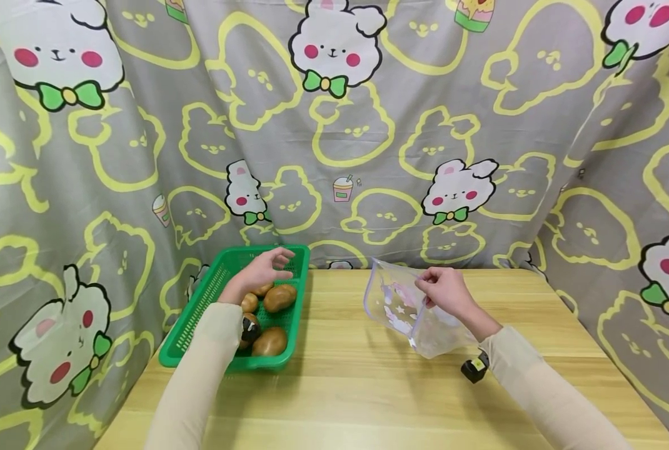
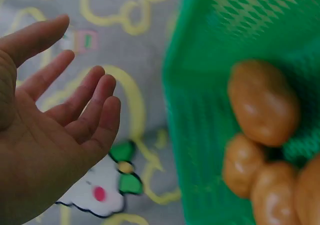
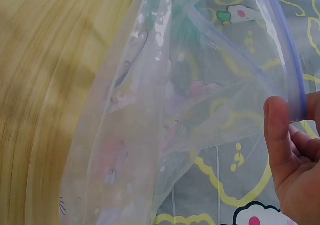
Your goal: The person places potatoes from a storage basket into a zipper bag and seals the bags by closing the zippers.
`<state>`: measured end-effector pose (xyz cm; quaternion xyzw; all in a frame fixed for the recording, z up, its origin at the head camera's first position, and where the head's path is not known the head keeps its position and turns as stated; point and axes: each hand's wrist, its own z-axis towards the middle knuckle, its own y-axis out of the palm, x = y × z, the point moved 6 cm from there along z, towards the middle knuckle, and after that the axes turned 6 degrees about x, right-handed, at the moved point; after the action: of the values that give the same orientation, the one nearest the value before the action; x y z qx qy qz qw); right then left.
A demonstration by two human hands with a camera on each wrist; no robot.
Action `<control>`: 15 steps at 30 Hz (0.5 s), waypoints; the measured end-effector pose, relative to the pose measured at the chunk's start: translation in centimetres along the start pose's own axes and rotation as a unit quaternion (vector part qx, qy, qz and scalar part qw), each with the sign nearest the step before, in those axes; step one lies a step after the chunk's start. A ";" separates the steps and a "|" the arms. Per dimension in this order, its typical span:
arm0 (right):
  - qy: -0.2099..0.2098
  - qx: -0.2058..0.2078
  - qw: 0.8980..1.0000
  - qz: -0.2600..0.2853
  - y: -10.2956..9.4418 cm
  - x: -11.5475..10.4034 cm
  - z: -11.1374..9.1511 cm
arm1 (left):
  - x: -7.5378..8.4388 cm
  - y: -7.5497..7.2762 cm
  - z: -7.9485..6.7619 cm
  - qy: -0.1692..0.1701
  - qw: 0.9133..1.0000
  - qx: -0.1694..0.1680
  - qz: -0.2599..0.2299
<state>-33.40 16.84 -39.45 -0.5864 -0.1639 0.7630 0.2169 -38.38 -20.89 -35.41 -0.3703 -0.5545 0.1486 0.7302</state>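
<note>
My left hand (image 1: pixel 264 269) hovers over the far part of a green plastic basket (image 1: pixel 299 312), fingers loosely bent and holding nothing. In the left wrist view, its palm and spread fingers show to the left of the basket wall. Several glossy brown potatoes (image 1: pixel 280 298) of different sizes lie in the basket. At the right, my right hand (image 1: pixel 446 289) pinches the rim of a clear zip bag (image 1: pixel 393 306) between thumb and fingers. Purple edging runs along the bag's mouth, which gapes toward the left. Printed pictures cover the bag's side, seen close in the right wrist view.
Both basket and bag are at a light wooden table (image 1: pixel 340 375). Behind and at both sides hangs a grey curtain (image 1: pixel 357 175) with cartoon animals. A stretch of table lies between basket and bag.
</note>
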 end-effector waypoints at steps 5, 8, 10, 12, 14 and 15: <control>-0.001 -0.004 1.000 0.000 0.1 0.0 0.0 | -3.2 0.6 0.5 -0.017 0.999 -0.028 0.022; 0.003 -0.006 1.000 0.001 0.2 0.1 0.1 | -5.0 1.0 0.8 -0.033 0.998 -0.039 0.025; 0.006 -0.006 1.000 0.001 0.3 0.2 0.1 | -6.0 1.3 0.9 -0.045 0.998 -0.046 0.022; 0.002 -0.006 1.000 0.001 0.3 0.2 0.2 | -6.7 1.6 1.0 -0.055 0.997 -0.055 0.021; 0.003 -0.005 1.000 0.001 0.4 0.2 0.3 | -7.3 1.8 0.9 -0.066 0.996 -0.064 0.018; 0.001 -0.005 1.000 0.000 0.4 0.2 0.3 | -7.5 1.9 0.9 -0.073 0.995 -0.071 0.017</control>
<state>-33.80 16.59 -39.76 -0.5884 -0.1679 0.7614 0.2141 -41.38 -23.99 -41.91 -0.4186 -0.6093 0.1486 0.6569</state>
